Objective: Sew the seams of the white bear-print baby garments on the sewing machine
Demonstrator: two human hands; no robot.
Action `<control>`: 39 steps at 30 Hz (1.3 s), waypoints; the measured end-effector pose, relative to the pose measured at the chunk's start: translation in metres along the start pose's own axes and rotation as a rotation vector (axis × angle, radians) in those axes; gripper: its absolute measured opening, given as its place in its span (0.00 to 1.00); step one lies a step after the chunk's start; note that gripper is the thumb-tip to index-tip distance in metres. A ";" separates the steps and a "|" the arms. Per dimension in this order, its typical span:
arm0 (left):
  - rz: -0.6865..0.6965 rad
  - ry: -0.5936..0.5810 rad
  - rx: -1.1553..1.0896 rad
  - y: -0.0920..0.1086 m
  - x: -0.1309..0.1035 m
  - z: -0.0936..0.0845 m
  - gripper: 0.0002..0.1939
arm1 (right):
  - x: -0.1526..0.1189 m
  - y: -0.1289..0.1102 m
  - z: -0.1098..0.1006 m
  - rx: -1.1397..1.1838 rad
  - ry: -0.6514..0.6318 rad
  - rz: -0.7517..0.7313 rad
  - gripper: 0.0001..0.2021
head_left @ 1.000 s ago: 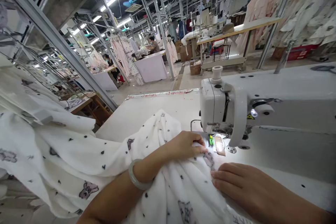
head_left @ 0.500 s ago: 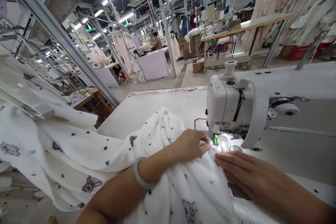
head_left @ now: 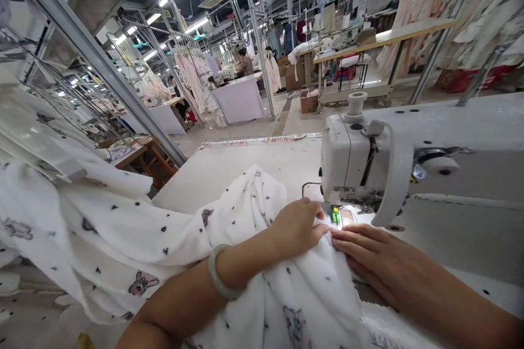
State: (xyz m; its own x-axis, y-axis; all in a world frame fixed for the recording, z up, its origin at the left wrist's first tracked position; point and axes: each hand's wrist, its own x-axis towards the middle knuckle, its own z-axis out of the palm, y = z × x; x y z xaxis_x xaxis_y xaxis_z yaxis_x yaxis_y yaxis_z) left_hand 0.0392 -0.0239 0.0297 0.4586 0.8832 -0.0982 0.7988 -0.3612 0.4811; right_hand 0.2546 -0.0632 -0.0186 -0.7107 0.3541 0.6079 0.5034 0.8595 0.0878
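Note:
White plush fabric (head_left: 180,240) with small dark marks and purple animal prints lies gathered across the sewing machine table. My left hand (head_left: 301,226), with a pale bangle on the wrist, is closed and pinches a fold of it just left of the needle area. My right hand (head_left: 370,253) lies with its fingers stretched out on the fabric edge, the fingertips almost touching my left fingertips; its thumb is hidden. Just beyond both hands, a small green and yellow part (head_left: 335,215) sits by the lit needle area of the white sewing machine (head_left: 347,155).
The white table top (head_left: 229,161) extends ahead, with red-printed tape along its far edge. More of the fabric drapes off to the left, beside a slanted metal post (head_left: 106,76). Farther back are other workstations, garment racks, a cardboard box (head_left: 309,102) and a seated person (head_left: 244,62).
My right hand has shifted slightly left and upward, closer to my left fingertips. The left hand stays nearly in place on the fabric. The view has moved slightly.

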 end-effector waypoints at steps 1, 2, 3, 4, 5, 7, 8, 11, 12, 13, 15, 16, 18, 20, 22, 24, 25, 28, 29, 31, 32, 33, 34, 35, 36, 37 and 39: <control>-0.007 0.002 0.016 0.002 0.000 -0.001 0.08 | 0.001 -0.001 -0.001 -0.002 0.016 0.014 0.18; -0.014 -0.004 0.031 0.003 0.000 -0.001 0.09 | 0.001 -0.001 -0.001 0.000 0.028 0.018 0.18; -0.021 -0.019 0.050 0.004 0.000 -0.002 0.09 | 0.001 -0.001 -0.001 0.007 0.028 0.014 0.18; -0.027 -0.041 0.071 0.005 0.001 -0.003 0.08 | 0.001 0.000 0.000 0.018 0.019 0.011 0.18; -0.030 -0.062 0.092 0.006 0.002 -0.004 0.08 | 0.000 0.000 0.001 0.032 0.006 0.009 0.18; -0.037 -0.073 0.129 0.006 0.003 -0.003 0.06 | -0.003 0.002 0.003 0.061 -0.016 0.013 0.18; -0.040 -0.063 0.138 0.005 0.003 -0.002 0.06 | -0.004 0.002 0.004 0.068 -0.021 0.015 0.18; -0.042 -0.004 0.106 0.002 0.002 0.005 0.05 | -0.005 0.003 0.004 0.057 -0.032 -0.008 0.18; -0.036 0.015 0.087 0.001 0.002 0.008 0.05 | -0.005 0.003 0.003 0.049 -0.035 -0.025 0.18; -0.026 0.028 0.068 -0.001 0.003 0.011 0.05 | -0.005 0.004 0.002 0.042 -0.037 -0.036 0.19; -0.006 0.049 0.048 -0.002 0.005 0.015 0.04 | -0.005 0.004 0.001 0.029 -0.029 -0.045 0.19; 0.004 0.052 0.045 -0.002 0.007 0.017 0.05 | -0.005 0.005 0.000 0.016 -0.025 -0.044 0.20; 0.022 0.050 0.047 -0.002 0.012 0.018 0.05 | -0.006 0.007 0.000 -0.025 -0.029 -0.043 0.20; 0.035 0.044 0.060 -0.001 0.018 0.018 0.06 | -0.008 0.009 0.000 -0.068 -0.048 -0.055 0.19; 0.044 0.046 0.076 -0.001 0.022 0.017 0.07 | -0.010 0.010 0.001 -0.078 -0.069 -0.058 0.19; 0.048 0.060 0.089 -0.002 0.025 0.018 0.07 | -0.012 0.011 0.002 -0.062 -0.065 -0.039 0.20; 0.049 0.069 0.094 -0.003 0.026 0.019 0.07 | -0.013 0.011 0.003 -0.054 -0.057 -0.025 0.21; 0.049 0.077 0.104 -0.004 0.027 0.020 0.08 | -0.013 0.010 0.002 -0.038 -0.032 0.019 0.22; 0.047 0.073 0.106 -0.004 0.027 0.019 0.08 | -0.012 0.010 0.001 -0.031 -0.026 0.030 0.22; 0.039 0.065 0.112 -0.003 0.026 0.019 0.08 | -0.010 0.009 -0.001 -0.018 -0.017 0.047 0.22; 0.037 0.061 0.119 -0.002 0.026 0.018 0.07 | -0.009 0.009 -0.003 -0.015 -0.015 0.052 0.22; 0.036 0.064 0.125 -0.001 0.026 0.018 0.07 | -0.008 0.008 -0.004 -0.015 -0.015 0.047 0.22; 0.037 0.072 0.131 -0.001 0.026 0.018 0.06 | -0.007 0.008 -0.004 -0.019 -0.017 0.039 0.22; 0.038 0.083 0.138 -0.001 0.026 0.019 0.06 | -0.006 0.008 -0.005 -0.023 -0.015 0.036 0.22; 0.038 0.095 0.147 -0.001 0.026 0.020 0.06 | -0.005 0.007 -0.006 -0.024 -0.009 0.042 0.22; 0.039 0.105 0.158 -0.002 0.026 0.021 0.06 | -0.004 0.007 -0.006 -0.019 -0.003 0.055 0.23; 0.040 0.114 0.181 -0.003 0.028 0.023 0.06 | -0.003 0.007 -0.008 -0.003 -0.008 0.095 0.22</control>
State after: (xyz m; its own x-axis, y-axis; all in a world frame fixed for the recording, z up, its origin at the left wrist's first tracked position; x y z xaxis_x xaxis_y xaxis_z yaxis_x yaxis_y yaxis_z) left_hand 0.0582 -0.0051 0.0056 0.4520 0.8917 0.0221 0.8426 -0.4350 0.3175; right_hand 0.2641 -0.0616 -0.0141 -0.6637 0.4372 0.6070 0.5704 0.8207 0.0325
